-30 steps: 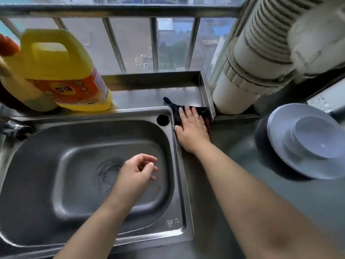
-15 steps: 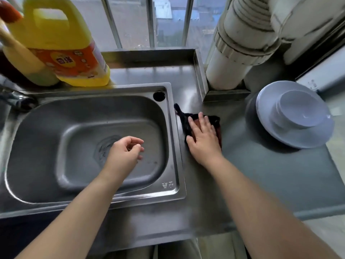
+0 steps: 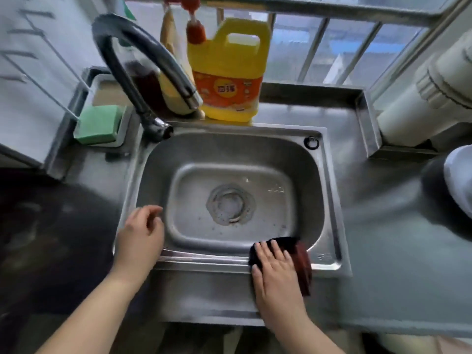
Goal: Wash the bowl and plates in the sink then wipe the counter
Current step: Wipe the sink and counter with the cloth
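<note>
Two bare hands are in view, the left hand (image 3: 140,238) and the right hand (image 3: 274,267). There is one dark red-and-black cloth (image 3: 301,256), one stainless steel sink (image 3: 329,200) with one round drain (image 3: 229,204), and one curved dark faucet (image 3: 135,60). One green rectangular sponge (image 3: 98,125) lies at the left. One yellow plastic detergent jug with an orange label (image 3: 227,72) stands behind the sink, with at least two other bottles (image 3: 173,80) beside it, too blurred to count surely. One white dish edge (image 3: 459,180) shows at the right, on one steel worktop (image 3: 383,226).
</note>
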The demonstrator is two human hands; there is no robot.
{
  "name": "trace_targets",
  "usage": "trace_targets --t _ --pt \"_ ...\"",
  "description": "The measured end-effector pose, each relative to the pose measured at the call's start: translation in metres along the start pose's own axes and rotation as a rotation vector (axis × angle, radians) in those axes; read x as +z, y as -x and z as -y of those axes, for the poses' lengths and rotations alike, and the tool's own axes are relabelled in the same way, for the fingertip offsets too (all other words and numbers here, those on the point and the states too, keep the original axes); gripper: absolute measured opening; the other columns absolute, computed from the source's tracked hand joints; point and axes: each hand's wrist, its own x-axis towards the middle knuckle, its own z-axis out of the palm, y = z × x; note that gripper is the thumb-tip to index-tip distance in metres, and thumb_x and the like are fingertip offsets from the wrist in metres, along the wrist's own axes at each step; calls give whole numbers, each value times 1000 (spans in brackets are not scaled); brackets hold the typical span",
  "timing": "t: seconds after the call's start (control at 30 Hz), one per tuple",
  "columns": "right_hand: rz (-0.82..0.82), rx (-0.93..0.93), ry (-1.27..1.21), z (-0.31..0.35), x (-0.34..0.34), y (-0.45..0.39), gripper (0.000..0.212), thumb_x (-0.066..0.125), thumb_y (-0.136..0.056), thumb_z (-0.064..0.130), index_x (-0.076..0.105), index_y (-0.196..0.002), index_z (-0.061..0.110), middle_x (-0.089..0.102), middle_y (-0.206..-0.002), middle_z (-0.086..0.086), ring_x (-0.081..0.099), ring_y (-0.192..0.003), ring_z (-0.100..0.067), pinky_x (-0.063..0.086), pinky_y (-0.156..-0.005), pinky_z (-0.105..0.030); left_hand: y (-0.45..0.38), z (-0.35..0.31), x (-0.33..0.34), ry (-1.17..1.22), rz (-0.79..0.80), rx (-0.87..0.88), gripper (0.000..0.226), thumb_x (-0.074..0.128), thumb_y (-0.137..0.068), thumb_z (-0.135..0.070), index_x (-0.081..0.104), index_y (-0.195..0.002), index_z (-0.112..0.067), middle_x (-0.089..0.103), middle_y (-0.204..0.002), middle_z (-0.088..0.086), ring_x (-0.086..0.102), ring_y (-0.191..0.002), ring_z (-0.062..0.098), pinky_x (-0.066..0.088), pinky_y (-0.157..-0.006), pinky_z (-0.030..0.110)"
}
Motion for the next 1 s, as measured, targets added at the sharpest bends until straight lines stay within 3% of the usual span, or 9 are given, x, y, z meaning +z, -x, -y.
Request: trace_targets --t 0.1,0.2,0.43,0.53,0.67,0.77,0.87,0.93,1.0 --pt "90 -171 82 107 42 -31 52 38 -83 41 66 -120 17 65 -123 2 61 -114 -14 32 -107 -29 -11 43 -30 -43 -16 24 14 56 -88 -4 63 -101 -6 61 -100 9 57 -89 27 44 -80 34" --pt "212 -327 76 179 73 -48 58 38 -83 42 56 -132 16 53 -138 -2 49 -129 -15 41 -105 -35 -25 79 -45 -97 14 80 6 57 -88 -6 60 -93 -8 58 -93 7 56 -85 26 47 -77 38" --pt "324 -486 134 139 44 -36 63 47 -84 36 38 -145 22 35 -150 8 35 -137 -9 19 -112 -23 -44 120 -48 192 5 57 12 49 -87 -11 59 -83 -8 54 -84 3 48 -76 8 35 -70 15" --pt "331 -498 19 164 58 -66 62 32 -94 39 14 -151 23 7 -156 11 9 -145 -6 4 -117 -21 -41 125 -45 264 -41 113 25 40 -83 -22 59 -79 -6 54 -80 1 47 -75 7 36 -70 14" --pt "229 -227 -295 209 78 -141 63 27 -100 32 -12 -149 19 -18 -154 10 -8 -142 -1 3 -116 -18 -41 131 -40 283 -42 176 23 42 -82 -23 59 -80 -8 54 -82 -2 48 -77 10 39 -71 20" --pt "200 -143 -386 216 75 -160 62 34 -101 19 -2 -151 18 -9 -157 8 1 -142 -1 3 -108 -7 -43 135 -39 286 -9 210 23 42 -81 -24 58 -80 -8 55 -82 -1 48 -78 11 39 -71 23" --pt "270 -286 -313 205 70 -112 62 41 -96 14 14 -151 15 6 -157 6 11 -144 -8 11 -115 -17 -44 133 -44 305 40 150 22 41 -81 -31 57 -82 -16 55 -83 -7 50 -79 7 41 -72 21" --pt "230 -442 -182 190 67 -85 57 47 -88 17 38 -144 11 32 -152 0 28 -140 -15 22 -113 -26 -48 124 -48 313 64 74 25 39 -80 -37 57 -86 -20 54 -86 -10 51 -82 5 42 -72 19" --pt "287 -454 -236 182 65 -85 58 54 -85 16 41 -142 16 33 -151 3 27 -139 -10 24 -112 -22 -58 115 -51 229 41 108 31 39 -81 -34 59 -91 -14 56 -89 -3 49 -82 5 41 -76 21"
